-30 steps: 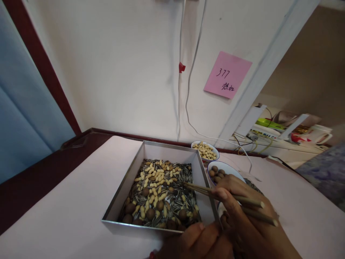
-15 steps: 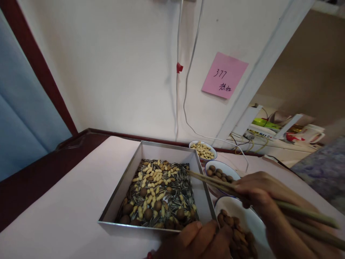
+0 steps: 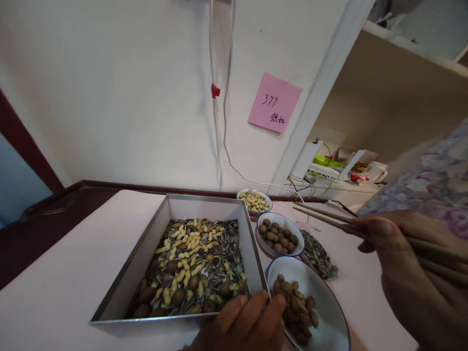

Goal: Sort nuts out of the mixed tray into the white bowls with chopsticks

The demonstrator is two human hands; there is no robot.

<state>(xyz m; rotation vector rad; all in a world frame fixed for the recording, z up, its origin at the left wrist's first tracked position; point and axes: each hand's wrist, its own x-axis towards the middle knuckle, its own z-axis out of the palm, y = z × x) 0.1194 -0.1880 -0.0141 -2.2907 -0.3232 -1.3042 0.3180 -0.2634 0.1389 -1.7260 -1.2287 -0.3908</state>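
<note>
The right hand grips slim tan wooden chopsticks, tips slightly apart, pointing leftward. The left hand rests its fingers on the near right corner of a shallow, silver-rimmed square box of striped seeds and nuts; whether it grips, I can't tell. Between both hands stands a blue-rimmed white bowl, its edge close beside the box, while pale tabletop stretches out left of the left hand.

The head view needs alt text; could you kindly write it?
A right hand holds chopsticks above a table, while the left hand rests at the near right corner of a box of mixed striped seeds, peanuts and brown nuts. Three bowls stand beside it.
</note>
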